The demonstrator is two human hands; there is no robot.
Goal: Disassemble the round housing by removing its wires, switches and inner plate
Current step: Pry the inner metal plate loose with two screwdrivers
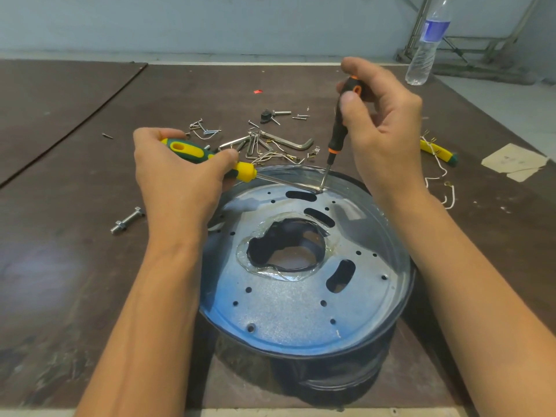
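The round metal housing point(400, 236) stands on the brown table in front of me. Its silvery inner plate point(288, 308), with slots, small holes and a ragged central opening, sits inside it. My left hand point(177, 179) grips a green-and-yellow screwdriver point(207, 156) lying almost flat, its shaft reaching to the plate's far edge. My right hand point(382, 121) holds a black-and-orange screwdriver point(340, 130) nearly upright. Both tips meet at the plate's far rim, near a slot.
Loose screws, hex keys point(288, 142) and bits of white wire lie behind the housing. A bolt point(128, 220) lies at the left. Another yellow-green tool point(439, 150) and white wires lie at the right. A plastic water bottle point(428, 40) stands at the back right.
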